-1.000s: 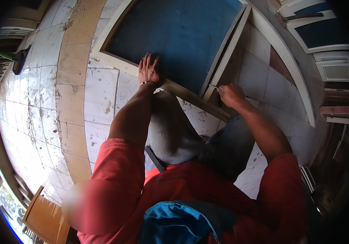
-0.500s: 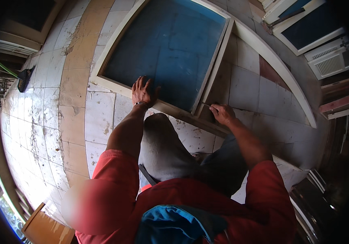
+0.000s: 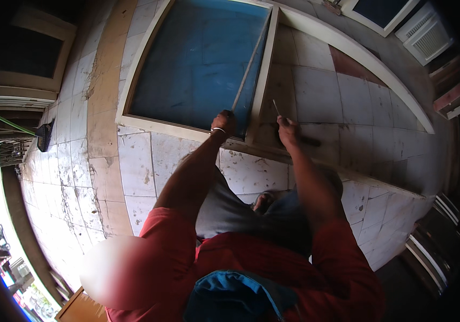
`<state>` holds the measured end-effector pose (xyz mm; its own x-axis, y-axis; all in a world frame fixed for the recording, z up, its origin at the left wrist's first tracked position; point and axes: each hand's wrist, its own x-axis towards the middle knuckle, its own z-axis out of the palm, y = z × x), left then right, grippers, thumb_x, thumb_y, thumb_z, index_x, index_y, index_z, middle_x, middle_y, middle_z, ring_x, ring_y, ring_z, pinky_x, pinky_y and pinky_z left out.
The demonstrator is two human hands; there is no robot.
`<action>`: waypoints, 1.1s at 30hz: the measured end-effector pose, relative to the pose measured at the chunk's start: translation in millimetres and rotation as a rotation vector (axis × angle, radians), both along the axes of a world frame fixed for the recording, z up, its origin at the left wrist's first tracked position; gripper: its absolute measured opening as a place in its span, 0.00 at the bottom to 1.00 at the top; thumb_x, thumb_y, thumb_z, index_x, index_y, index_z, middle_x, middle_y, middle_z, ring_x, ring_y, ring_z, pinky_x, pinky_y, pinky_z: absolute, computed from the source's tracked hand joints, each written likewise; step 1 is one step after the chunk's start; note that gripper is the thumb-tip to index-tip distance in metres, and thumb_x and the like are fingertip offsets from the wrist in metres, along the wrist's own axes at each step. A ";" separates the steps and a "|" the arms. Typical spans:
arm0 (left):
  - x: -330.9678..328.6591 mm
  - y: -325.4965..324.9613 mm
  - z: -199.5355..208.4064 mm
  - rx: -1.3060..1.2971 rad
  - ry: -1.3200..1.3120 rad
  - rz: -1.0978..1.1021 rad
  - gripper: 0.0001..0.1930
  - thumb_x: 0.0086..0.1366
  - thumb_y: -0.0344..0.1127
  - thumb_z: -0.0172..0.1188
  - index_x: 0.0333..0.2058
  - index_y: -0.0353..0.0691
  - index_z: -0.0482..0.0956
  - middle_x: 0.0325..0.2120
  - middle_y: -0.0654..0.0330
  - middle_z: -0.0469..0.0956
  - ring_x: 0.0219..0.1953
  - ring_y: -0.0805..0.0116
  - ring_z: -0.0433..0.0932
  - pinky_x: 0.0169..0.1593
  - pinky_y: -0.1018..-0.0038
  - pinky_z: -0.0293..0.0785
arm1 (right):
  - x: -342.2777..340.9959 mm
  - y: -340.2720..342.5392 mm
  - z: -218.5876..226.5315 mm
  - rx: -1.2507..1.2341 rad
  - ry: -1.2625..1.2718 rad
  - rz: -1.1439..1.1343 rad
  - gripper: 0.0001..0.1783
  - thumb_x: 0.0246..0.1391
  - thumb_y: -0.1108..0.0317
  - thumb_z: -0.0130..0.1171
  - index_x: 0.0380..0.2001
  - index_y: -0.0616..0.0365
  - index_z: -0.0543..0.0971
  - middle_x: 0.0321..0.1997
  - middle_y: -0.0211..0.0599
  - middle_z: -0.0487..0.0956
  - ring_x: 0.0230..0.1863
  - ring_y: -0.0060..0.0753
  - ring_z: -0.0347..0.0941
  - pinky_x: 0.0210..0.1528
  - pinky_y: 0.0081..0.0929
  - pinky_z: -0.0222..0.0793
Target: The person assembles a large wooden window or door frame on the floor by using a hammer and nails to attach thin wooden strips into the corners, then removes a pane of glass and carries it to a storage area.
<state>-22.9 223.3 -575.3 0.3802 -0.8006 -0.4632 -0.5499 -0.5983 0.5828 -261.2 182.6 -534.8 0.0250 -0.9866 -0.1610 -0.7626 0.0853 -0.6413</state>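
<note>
A large cream window frame (image 3: 270, 70) with a curved outer side lies on the tiled floor. Its left section holds a bluish glass pane (image 3: 187, 64); tiles show through the open right section. My left hand (image 3: 223, 122) is closed around the near end of a long thin glazing strip (image 3: 247, 70), which runs slantwise over the pane toward the far corner. My right hand (image 3: 288, 130) grips a thin pointed metal tool (image 3: 276, 107), tip pointing away from me, just right of the dividing bar. A dark object (image 3: 310, 140) lies beside that hand, its kind unclear.
Other framed panels (image 3: 383, 13) and a white louvred unit (image 3: 425, 35) stand at the far right. A dark-paned panel (image 3: 26, 53) stands at the far left, near a dark broom head (image 3: 45, 134). Cracked tiles (image 3: 69, 172) cover the floor at left.
My left hand has gone from lying spread on the frame's near edge to gripping the strip, now lifted off the pane's right edge. My right hand has moved slightly away from me, tool raised.
</note>
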 end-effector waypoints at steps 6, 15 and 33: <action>124.6 -41.0 125.7 0.026 0.508 -0.156 0.11 0.68 0.39 0.52 0.43 0.43 0.79 0.20 0.70 0.72 0.16 0.83 0.66 0.17 0.83 0.62 | -25.8 -4.2 20.4 0.298 -0.570 -0.444 0.18 0.53 0.55 0.65 0.30 0.62 0.80 0.23 0.30 0.74 0.23 0.23 0.66 0.30 0.27 0.65; 120.1 -46.4 228.8 -0.231 0.534 -0.412 0.16 0.66 0.41 0.55 0.46 0.35 0.78 0.23 0.64 0.74 0.21 0.79 0.69 0.23 0.81 0.67 | 0.5 -3.0 15.1 0.372 -0.558 -0.419 0.16 0.53 0.54 0.64 0.29 0.58 0.78 0.19 0.27 0.70 0.16 0.19 0.59 0.19 0.24 0.56; -160.5 -30.7 165.7 -0.556 0.024 -0.236 0.38 0.64 0.53 0.51 0.67 0.45 0.49 0.64 0.39 0.53 0.69 0.48 0.49 0.68 0.58 0.46 | -77.4 -28.3 103.6 -0.161 -0.386 -0.257 0.16 0.50 0.67 0.58 0.42 0.62 0.79 0.35 0.40 0.80 0.33 0.29 0.74 0.36 0.28 0.70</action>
